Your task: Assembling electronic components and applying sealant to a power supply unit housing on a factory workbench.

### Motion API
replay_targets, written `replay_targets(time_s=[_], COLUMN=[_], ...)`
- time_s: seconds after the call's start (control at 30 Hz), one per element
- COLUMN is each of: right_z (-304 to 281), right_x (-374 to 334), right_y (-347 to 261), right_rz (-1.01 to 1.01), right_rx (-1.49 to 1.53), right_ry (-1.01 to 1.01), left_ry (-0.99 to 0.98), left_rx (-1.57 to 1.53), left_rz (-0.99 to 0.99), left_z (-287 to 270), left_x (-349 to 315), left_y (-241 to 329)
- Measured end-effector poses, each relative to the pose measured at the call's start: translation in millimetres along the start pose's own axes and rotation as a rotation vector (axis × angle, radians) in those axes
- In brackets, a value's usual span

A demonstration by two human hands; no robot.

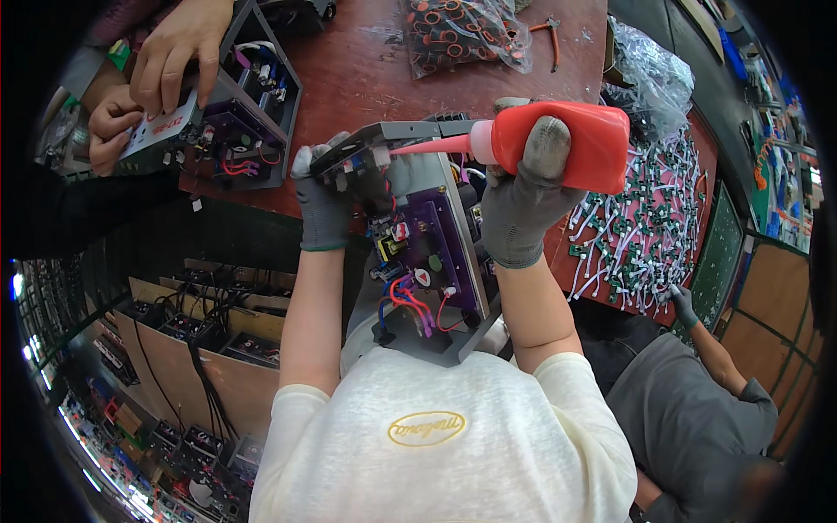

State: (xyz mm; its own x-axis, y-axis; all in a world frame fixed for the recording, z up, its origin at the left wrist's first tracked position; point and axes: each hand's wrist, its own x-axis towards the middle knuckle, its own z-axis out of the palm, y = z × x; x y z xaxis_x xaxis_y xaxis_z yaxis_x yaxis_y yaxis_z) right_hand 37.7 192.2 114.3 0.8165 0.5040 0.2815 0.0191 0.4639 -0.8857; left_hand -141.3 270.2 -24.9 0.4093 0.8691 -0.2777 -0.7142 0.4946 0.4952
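A red squeeze bottle (597, 148) lies sideways in my gloved right hand (532, 196), its fingers wrapped round it. Its long thin nozzle (432, 146) points left, the tip at a white connector on the small panel of an open metal housing (418, 179). My gloved left hand (324, 209) grips that panel's left edge, some fingers hidden behind it. The housing leans at the table edge in front of me. Inside it shows a purple circuit board (445, 248) with red, blue and purple wires (410, 296) below.
At the left, another person's hands (174, 70) hold a plate at a similar housing (279, 113). A bag of black and orange rings (458, 35) and orange-handled pliers (553, 39) lie at the back. Wired connectors (645, 218) cover the right, where another person (689, 392) works. Boxed units (200, 327) stand lower left.
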Motion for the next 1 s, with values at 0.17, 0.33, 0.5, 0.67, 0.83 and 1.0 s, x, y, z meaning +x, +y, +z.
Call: replay_targets(time_s=[0.17,0.33,0.5,0.67,0.83,1.0], right_z=[2.5,5.3,4.7,6.0,4.4,1.9], right_x=[-1.3,1.2,3.9,4.2,6.7,8.5], right_y=[1.3,6.3,6.1,5.8,6.8,8.0], right_rz=[0.112,0.104,-0.048,0.065,0.046,-0.010], right_rx=[0.052,0.059,-0.145,0.024,0.049,-0.075], right_ry=[-0.067,-0.072,-0.116,-0.075,-0.091,-0.103], left_ry=[0.108,0.228,0.241,0.182,0.163,0.234], left_rx=[0.047,0.049,0.063,0.080,0.072,0.108], left_rz=[0.053,0.037,0.070,0.062,0.070,0.088], left_z=[10.3,15.6,10.9,8.4,14.5,13.5], left_x=[-5.9,-7.5,-6.7,-4.9,-8.4,-7.5], left_y=[-0.5,0.0,-1.8,-0.5,-0.6,-1.8])
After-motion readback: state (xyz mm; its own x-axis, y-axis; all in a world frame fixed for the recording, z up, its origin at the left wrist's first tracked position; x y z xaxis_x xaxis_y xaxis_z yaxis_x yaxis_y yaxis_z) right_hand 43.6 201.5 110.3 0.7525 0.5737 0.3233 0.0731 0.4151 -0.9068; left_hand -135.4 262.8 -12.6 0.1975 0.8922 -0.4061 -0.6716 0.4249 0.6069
